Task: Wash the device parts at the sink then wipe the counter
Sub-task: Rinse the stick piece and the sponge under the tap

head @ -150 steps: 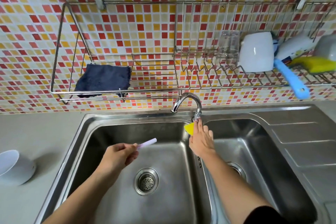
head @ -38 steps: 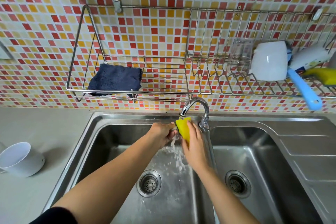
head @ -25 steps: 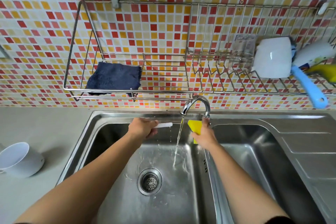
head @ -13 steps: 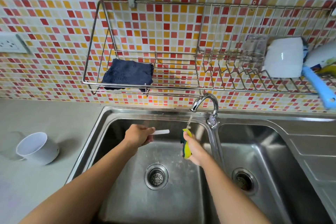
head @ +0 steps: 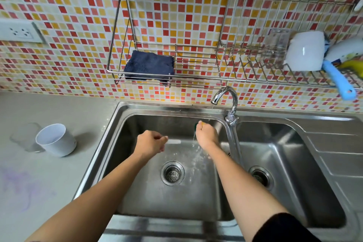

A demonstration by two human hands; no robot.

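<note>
Over the left basin of the steel double sink [head: 121,120], my left hand [head: 150,143] is closed on a thin white stick-like part [head: 174,141] that points right. My right hand [head: 206,135] is clenched around a yellow sponge [head: 198,124] with a dark green side, just below the tap [head: 225,96]. Only a sliver of the sponge shows above the fist. Water trickles from the hand into the basin. A white cup [head: 56,139] lies tilted on the grey counter [head: 49,173] at the left.
A wire rack [head: 196,80] on the tiled wall holds a dark blue cloth [head: 149,65], a white mug [head: 305,53], a clear glass [head: 277,43] and a blue-handled brush [head: 337,80]. A faint purple stain [head: 21,182] marks the counter. A socket [head: 19,32] sits upper left.
My right hand has closed tightly around the sponge, hiding most of it, and water drips from it. The view has shifted left. My left hand still holds the white part.
</note>
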